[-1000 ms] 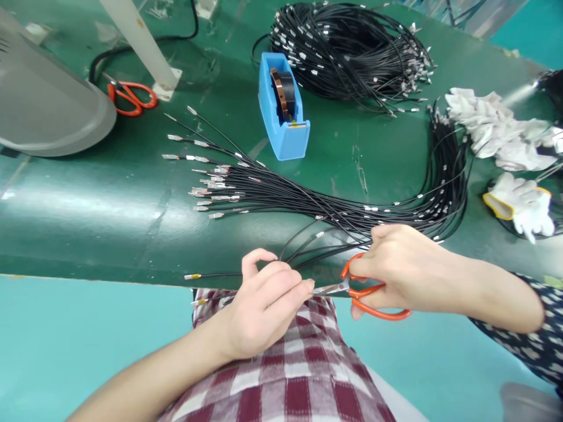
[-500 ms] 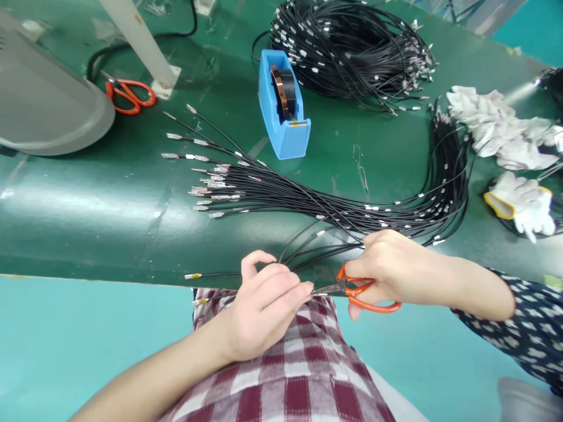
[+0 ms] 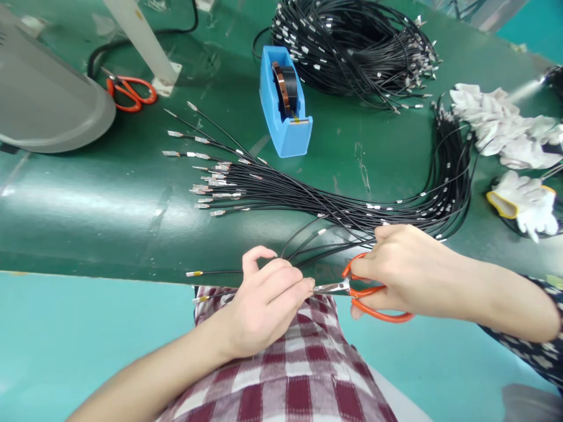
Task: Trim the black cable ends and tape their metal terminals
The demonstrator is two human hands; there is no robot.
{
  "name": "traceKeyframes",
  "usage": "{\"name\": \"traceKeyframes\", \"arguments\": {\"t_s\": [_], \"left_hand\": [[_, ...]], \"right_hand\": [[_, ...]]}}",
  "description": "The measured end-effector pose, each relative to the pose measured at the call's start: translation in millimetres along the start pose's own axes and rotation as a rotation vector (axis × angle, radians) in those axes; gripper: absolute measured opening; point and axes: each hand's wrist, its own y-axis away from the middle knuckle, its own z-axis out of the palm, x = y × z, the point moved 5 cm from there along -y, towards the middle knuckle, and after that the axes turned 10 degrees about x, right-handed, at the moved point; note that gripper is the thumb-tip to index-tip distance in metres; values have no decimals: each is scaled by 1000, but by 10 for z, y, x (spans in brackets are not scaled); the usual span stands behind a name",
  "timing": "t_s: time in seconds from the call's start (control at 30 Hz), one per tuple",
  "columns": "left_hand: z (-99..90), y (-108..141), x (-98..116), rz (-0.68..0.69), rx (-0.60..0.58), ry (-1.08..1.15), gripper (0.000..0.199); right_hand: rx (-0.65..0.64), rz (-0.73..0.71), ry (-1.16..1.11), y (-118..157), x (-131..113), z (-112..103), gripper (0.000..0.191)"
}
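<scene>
Over the table's front edge, my left hand (image 3: 272, 305) is closed round a thin black cable (image 3: 215, 296) whose yellow-banded end sticks out to the left. My right hand (image 3: 396, 269) grips orange-handled scissors (image 3: 373, 291), its fingers in the handles. The blades point left and their tips meet my left fingertips, where the cable's exact position is hidden. Another cable end with a yellow band (image 3: 196, 274) lies along the edge beside my left hand. Just beyond both hands stretches a bundle of black cables (image 3: 299, 196) with silvery ends and white labels.
A blue tape dispenser (image 3: 292, 138) stands behind the bundle, near a big coil of black cables (image 3: 352, 53). White gloves (image 3: 528, 202) lie at the right. Second orange scissors (image 3: 132, 94) rest at the left, between a grey rounded housing (image 3: 53, 99) and a white post (image 3: 141, 41).
My right hand and the scissors have shifted a little to the right, and the scissors' handles have spread wider. My left hand has stayed almost in place.
</scene>
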Motion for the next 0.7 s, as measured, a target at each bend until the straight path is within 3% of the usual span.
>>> {"name": "traceKeyframes", "arguments": {"t_s": [0.17,0.37,0.7], "left_hand": [[3,18,-1,3,10,-7,10],[2,-5,-9,-9,-5,1,10],[8,12,-6,-33,19,-24,13]], "right_hand": [[-2,-52,60,3,-22,30,25],[20,4,46,21,-11,9,30],[36,-25,108,63,-51,45,25]]}}
